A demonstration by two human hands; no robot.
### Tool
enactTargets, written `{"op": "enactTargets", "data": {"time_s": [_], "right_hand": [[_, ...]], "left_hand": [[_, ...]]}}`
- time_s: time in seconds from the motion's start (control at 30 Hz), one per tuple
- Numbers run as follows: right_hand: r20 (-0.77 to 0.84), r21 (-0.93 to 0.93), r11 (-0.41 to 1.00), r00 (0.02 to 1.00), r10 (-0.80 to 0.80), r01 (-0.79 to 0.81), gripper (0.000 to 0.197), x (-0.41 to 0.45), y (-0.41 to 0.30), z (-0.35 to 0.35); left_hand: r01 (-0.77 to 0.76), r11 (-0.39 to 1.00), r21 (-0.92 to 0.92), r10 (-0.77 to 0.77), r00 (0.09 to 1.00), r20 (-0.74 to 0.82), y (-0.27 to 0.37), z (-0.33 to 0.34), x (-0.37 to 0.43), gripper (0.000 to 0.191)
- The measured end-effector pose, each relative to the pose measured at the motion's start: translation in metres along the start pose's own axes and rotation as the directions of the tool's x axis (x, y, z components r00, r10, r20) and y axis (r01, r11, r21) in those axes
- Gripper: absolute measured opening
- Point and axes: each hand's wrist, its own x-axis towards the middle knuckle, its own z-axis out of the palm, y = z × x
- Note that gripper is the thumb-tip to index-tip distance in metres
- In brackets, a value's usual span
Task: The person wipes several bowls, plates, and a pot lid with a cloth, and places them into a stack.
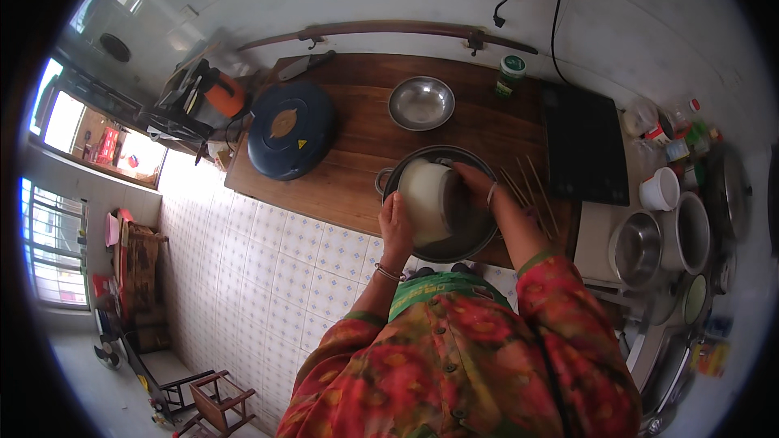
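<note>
Over a dark-rimmed metal pot (485, 237) at the wooden table's near edge, both hands are on a pale, rounded, bowl-like thing (424, 201). It lies tilted within the pot's rim, with a greyer band on its right side. Whether the pale part is its wall or its contents cannot be told. My left hand (397, 226) presses along its left side, thumb up, close to the pot's rim. On the opposite side my right hand (473, 185) grips it, the fingertips partly hidden. Several thin wooden sticks (530, 191), probably chopsticks, lie beside my right forearm.
Behind the pot on the wooden table (359, 134) stands a steel bowl (421, 103). A round dark-blue appliance (291, 131), a cleaver (306, 66) and a green-lidded jar (511, 75) are there too. Right of them are a black cooktop (585, 143), a steel basin (636, 249) and a white tub (660, 189).
</note>
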Motion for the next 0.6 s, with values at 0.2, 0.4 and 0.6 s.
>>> {"op": "enactTargets", "data": {"time_s": [0.2, 0.4, 0.6], "right_hand": [[0.031, 0.520, 0.854, 0.998, -0.049, 0.026, 0.029, -0.016, 0.064, -0.010], [-0.260, 0.020, 0.716, 0.695, -0.671, 0.698, 0.027, 0.017, 0.131, -0.022], [0.310, -0.951, -0.198, 0.772, -0.556, 0.239, 0.024, -0.038, 0.112, -0.017]], "left_hand": [[0.062, 0.991, -0.122, -0.066, 0.997, -0.034, 0.012, 0.012, -0.004, 0.031], [-0.005, 0.978, -0.206, -0.019, 0.994, -0.111, 0.010, 0.021, 0.006, 0.031], [-0.016, 0.975, -0.222, 0.004, 0.998, -0.056, 0.026, 0.013, 0.007, 0.029]]}}
